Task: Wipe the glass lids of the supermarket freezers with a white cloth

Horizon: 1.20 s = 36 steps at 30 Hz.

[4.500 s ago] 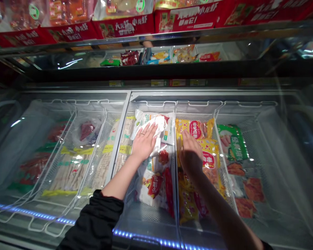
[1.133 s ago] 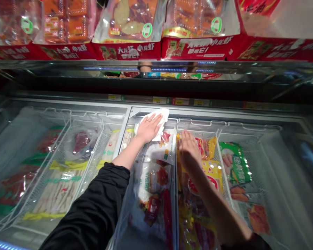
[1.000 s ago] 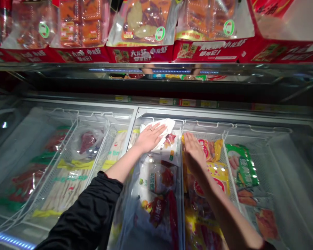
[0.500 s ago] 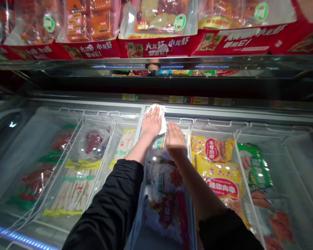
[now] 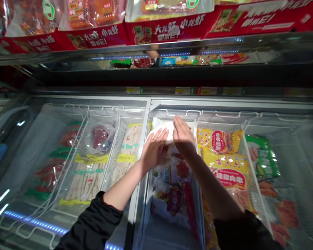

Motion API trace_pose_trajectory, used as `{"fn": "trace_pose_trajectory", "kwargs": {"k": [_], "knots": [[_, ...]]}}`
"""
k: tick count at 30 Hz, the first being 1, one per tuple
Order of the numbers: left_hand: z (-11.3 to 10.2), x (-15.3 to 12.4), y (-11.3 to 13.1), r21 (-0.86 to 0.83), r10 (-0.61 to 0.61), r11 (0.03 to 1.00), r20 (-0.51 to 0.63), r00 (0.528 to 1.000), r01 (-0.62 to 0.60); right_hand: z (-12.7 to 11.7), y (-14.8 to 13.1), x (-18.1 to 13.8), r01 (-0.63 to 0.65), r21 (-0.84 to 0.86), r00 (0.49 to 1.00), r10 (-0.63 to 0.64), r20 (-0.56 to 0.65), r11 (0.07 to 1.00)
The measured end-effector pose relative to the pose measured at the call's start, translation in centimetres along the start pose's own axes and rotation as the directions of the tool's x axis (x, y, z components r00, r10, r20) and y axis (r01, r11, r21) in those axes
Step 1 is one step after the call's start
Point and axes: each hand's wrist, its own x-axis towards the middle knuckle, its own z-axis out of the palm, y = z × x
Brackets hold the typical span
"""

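Note:
A white cloth lies against the glass freezer lid, over the middle basket. My left hand presses on it, a ring on one finger, the fingers stretched over the cloth's lower left part. Just to the right, my right hand is held flat with fingers straight and close together, by the cloth's right edge. Whether its palm touches the glass or the cloth I cannot tell. Through the glass below both hands show bagged frozen foods. The grey lid frame runs just left of my left hand.
Wire baskets hold yellow food bags, a green bag, packs of pale strips and dark red meat. Above the freezer, a metal-edged shelf carries red display boxes. Price tags line the back rail.
My left hand has come down and nearer with the cloth, off the lid's upper corner. My right hand stays beside it. The view has shifted slightly.

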Motion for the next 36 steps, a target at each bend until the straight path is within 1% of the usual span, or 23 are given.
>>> {"fn": "trace_pose_trajectory", "kwargs": {"k": [1,2,3,5,6,7,8,10,13,15,16,18,19,20,21,22,24,26,28,29,31,34,36], "knots": [[-0.5,-0.1,-0.3,-0.047,-0.001,0.999,-0.005,1.0,0.001,-0.1,-0.9,-0.6,0.004,-0.011,1.0,-0.005,-0.025,1.0],[-1.1,0.0,-0.7,-0.082,-0.027,0.996,-0.029,0.999,0.024,-0.2,-1.8,-1.2,0.015,-0.022,0.999,-0.016,-0.037,1.0],[-1.8,0.2,-1.4,-0.099,-0.079,0.992,-0.066,0.995,0.072,-0.1,-2.8,-1.8,0.034,-0.033,0.999,-0.035,-0.033,0.999],[-3.1,0.9,-3.0,-0.09,-0.223,0.973,-0.154,0.963,0.211,0.4,-4.7,-2.9,0.1,-0.053,0.995,-0.099,0.026,0.994],[-3.6,1.4,-4.0,-0.075,-0.28,0.96,-0.183,0.942,0.271,0.8,-5.4,-3.2,0.136,-0.066,0.989,-0.131,0.067,0.989],[-4.0,1.8,-5.0,-0.061,-0.31,0.951,-0.194,0.931,0.304,1.2,-6.0,-3.4,0.163,-0.084,0.983,-0.154,0.103,0.983],[-4.3,2.3,-6.1,-0.05,-0.312,0.95,-0.185,0.932,0.308,1.7,-6.4,-3.2,0.184,-0.104,0.977,-0.17,0.132,0.977],[-4.4,3.2,-7.9,-0.032,-0.263,0.965,-0.137,0.955,0.261,2.5,-6.3,-2.0,0.206,-0.143,0.969,-0.181,0.169,0.968],[-4.2,4.3,-9.5,-0.001,-0.205,0.979,-0.082,0.975,0.206,2.9,-4.5,1.2,0.165,-0.191,0.972,-0.127,0.197,0.968],[-4.0,4.8,-9.7,0.028,-0.209,0.977,-0.068,0.975,0.212,2.9,-3.0,3.0,0.085,-0.228,0.979,-0.039,0.198,0.97],[-3.9,4.9,-9.6,0.042,-0.219,0.974,-0.066,0.974,0.222,3.0,-2.5,3.5,0.031,-0.248,0.984,0.014,0.179,0.968],[-3.8,5.0,-9.4,0.065,-0.241,0.967,-0.066,0.968,0.246,3.5,-2.4,3.7,-0.065,-0.278,0.988,0.101,0.116,0.958],[-3.7,5.1,-9.3,0.071,-0.252,0.964,-0.068,0.965,0.257,3.8,-2.8,3.7,-0.079,-0.283,0.989,0.11,0.094,0.956],[-3.6,5.1,-9.3,0.074,-0.259,0.962,-0.071,0.963,0.264,4.2,-3.4,3.7,-0.061,-0.279,0.991,0.091,0.099,0.958],[-3.5,5.1,-9.3,0.074,-0.263,0.96,-0.076,0.962,0.269,4.5,-4.1,4.0,-0.011,-0.269,0.99,0.049,0.134,0.963],[-3.4,5.1,-9.3,0.071,-0.265,0.96,-0.085,0.96,0.272,4.8,-4.8,4.6,0.063,-0.247,0.981,-0.014,0.193,0.967],[-3.1,5.0,-9.5,0.055,-0.265,0.961,-0.112,0.958,0.273,4.9,-5.8,6.8,0.168,-0.209,0.938,-0.091,0.336,0.963],[-2.9,5.0,-9.6,0.032,-0.265,0.962,-0.144,0.953,0.272,4.3,-5.7,9.7,0.181,-0.21,0.915,-0.087,0.393,0.961],[-2.7,5.0,-9.7,0.013,-0.256,0.965,-0.169,0.952,0.262,3.4,-4.9,11.9,0.146,-0.232,0.916,-0.043,0.399,0.962],[-2.6,4.9,-9.7,0.006,-0.249,0.967,-0.18,0.952,0.254,3.0,-4.4,12.4,0.117,-0.247,0.921,-0.012,0.389,0.962],[-2.5,4.9,-9.6,-0.009,-0.238,0.97,-0.208,0.949,0.242,2.6,-3.5,12.0,0.034,-0.285,0.937,0.069,0.343,0.958],[-2.3,4.8,-9.5,-0.024,-0.227,0.973,-0.253,0.94,0.228,2.9,-3.6,9.0,-0.113,-0.358,0.948,0.208,0.24,0.927],[-2.3,4.8,-9.5,-0.023,-0.216,0.976,-0.265,0.94,0.217,3.5,-4.3,7.4,-0.127,-0.388,0.939,0.236,0.248,0.913]]}}
